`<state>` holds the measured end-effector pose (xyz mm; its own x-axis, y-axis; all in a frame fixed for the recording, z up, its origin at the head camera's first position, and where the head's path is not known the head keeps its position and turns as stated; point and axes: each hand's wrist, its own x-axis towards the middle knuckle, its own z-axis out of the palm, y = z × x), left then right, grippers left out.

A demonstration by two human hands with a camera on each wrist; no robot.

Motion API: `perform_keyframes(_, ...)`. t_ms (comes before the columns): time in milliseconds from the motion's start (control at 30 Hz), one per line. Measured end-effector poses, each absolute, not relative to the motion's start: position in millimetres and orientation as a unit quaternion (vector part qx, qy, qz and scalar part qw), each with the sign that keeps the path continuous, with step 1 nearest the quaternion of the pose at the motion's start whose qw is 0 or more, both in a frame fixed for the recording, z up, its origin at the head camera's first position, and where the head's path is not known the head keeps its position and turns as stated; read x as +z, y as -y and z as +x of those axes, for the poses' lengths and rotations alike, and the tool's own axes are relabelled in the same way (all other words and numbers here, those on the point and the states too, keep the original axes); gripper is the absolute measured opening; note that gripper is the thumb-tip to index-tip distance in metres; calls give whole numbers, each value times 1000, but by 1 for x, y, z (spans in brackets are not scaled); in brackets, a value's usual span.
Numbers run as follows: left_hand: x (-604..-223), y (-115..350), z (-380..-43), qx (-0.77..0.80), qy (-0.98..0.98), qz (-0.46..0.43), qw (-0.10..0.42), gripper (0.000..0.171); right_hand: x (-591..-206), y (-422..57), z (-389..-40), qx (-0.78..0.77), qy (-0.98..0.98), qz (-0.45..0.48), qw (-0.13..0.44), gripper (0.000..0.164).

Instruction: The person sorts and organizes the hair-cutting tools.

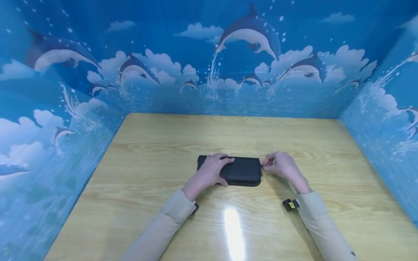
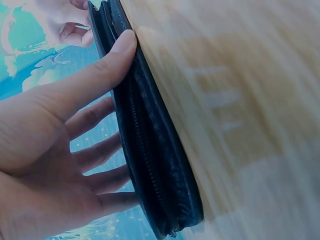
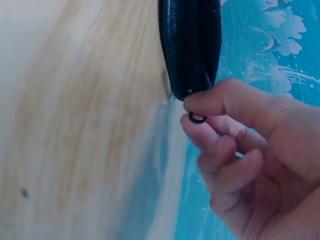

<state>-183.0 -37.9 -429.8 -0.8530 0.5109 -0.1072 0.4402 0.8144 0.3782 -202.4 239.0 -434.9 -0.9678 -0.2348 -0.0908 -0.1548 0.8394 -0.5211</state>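
Observation:
A black zippered case (image 1: 244, 169) lies flat on the table, long side across. My left hand (image 1: 211, 169) grips its left half, thumb on the near zippered edge and fingers spread over the top. The left wrist view shows the thumb (image 2: 124, 44) against that edge and the zipper teeth (image 2: 142, 145) running along it. At the case's right end my right hand (image 1: 283, 166) pinches the zipper pull between thumb and forefinger. A small dark ring (image 3: 198, 119) of the pull pokes out below the thumb in the right wrist view.
The wood-grain table (image 1: 156, 145) carries a bright light reflection (image 1: 233, 232) near its front. Blue dolphin-printed sheeting (image 1: 183, 94) walls off the back and both sides. A small black device with a yellow mark (image 1: 290, 205) sits by the right sleeve.

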Motion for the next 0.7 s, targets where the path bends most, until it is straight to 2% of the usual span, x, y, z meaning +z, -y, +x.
perform_keyframes(233,-428,37,-184,174,-948,243,111,91,-425,-235,-197,-240,-960,-125,76,7)
perform_keyframes(500,-429,38,-185,171,-948,242,116,91,-420,-230,-187,-232,-956,-137,115,10)
perform_keyframes(700,-429,37,-185,167,-948,245,114,91,-421,-229,-180,-226,-957,-136,123,11)
